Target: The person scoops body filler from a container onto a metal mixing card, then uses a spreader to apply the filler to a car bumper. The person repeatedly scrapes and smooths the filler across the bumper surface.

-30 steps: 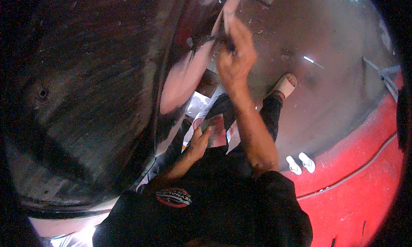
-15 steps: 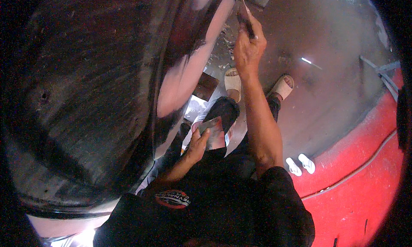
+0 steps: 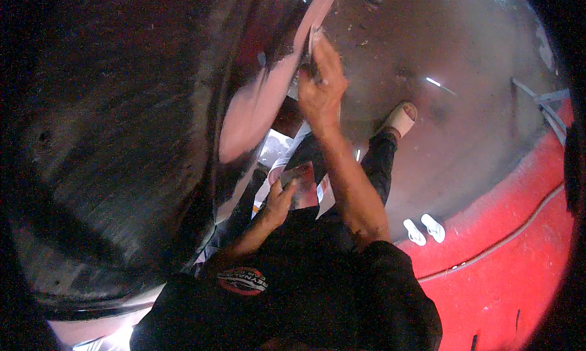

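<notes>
Your frame's dim with a reddish cast. Glare streak on the floor (image 3: pixel 434 82) at 1 o'clock, heavy black fisheye vignette at the rim, soft blur at 9 o'clock.

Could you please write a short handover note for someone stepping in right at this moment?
Right hand: raised, gripping a flat spreader tool pressed against the pinkish filler patch on the dark curved panel.
Left hand: low near the lap, holding a small flat board with a smear of reddish filler on it.
Done: a long pink strip already covers the panel edge.
Left: the top end of the strip, where the tool now sits, appears unfinished; whether the filler is smooth is too blurred to tell.
Nearby: a pair of white sandals on the grey floor.
</notes>
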